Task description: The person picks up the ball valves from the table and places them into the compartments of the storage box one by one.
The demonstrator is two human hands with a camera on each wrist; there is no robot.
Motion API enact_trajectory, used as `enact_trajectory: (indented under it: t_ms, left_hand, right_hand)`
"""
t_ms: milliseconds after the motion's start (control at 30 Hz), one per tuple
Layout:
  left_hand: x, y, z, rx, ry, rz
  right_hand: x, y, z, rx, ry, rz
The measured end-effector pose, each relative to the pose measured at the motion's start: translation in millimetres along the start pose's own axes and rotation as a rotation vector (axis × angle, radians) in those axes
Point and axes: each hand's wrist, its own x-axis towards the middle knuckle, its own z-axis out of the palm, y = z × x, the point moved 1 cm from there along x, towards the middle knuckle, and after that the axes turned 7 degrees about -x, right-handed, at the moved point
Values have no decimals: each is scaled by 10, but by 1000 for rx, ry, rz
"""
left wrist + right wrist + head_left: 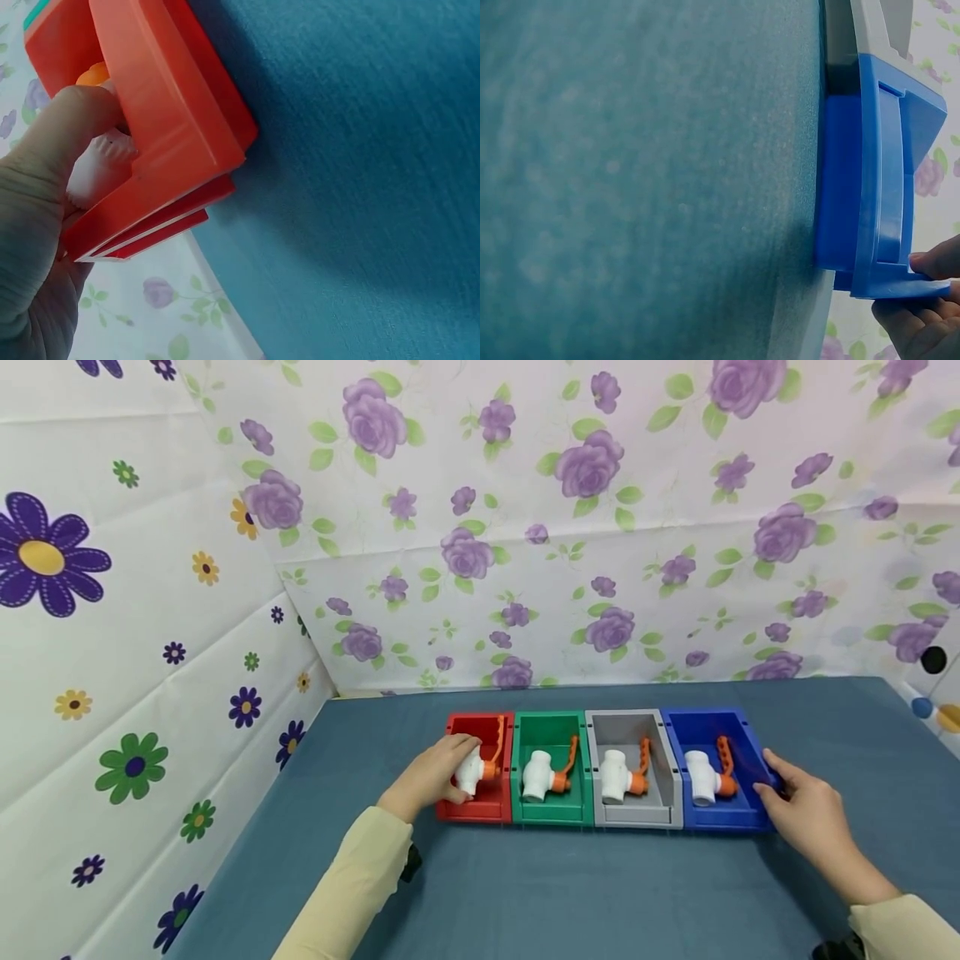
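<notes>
In the head view my left hand [435, 774] reaches into the red bin [474, 811] and grips a white ball valve [470, 770] with an orange lever handle. The left wrist view shows the thumb [84, 112] on the valve's white body, inside the red wall; the other fingers are mostly hidden. At the row's far right, my right hand [810, 810] pinches the outer side wall of the blue bin [723, 819], thumb [934, 259] on one face and fingers on the other. A similar valve [703, 778] lies in that blue bin.
Between them stand a green bin [552, 813] and a grey bin [637, 816], joined in one row, each with a like valve [538, 777] inside. Blue-grey cloth covers the table [585, 893]. Flowered sheets [525, 568] hang behind and to the left.
</notes>
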Motion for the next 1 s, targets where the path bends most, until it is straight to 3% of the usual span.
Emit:
enact_trajectory:
  t_ms: [167, 633, 1000]
  left_hand:
    - [35, -4, 16, 46, -23, 21]
    - [101, 29, -18, 125, -98, -10]
    - [154, 53, -3, 261, -121, -11]
  right_hand:
    - [-13, 12, 7, 0, -5, 6]
    - [-19, -5, 3, 11, -12, 12]
    - [0, -17, -14, 1, 6, -10]
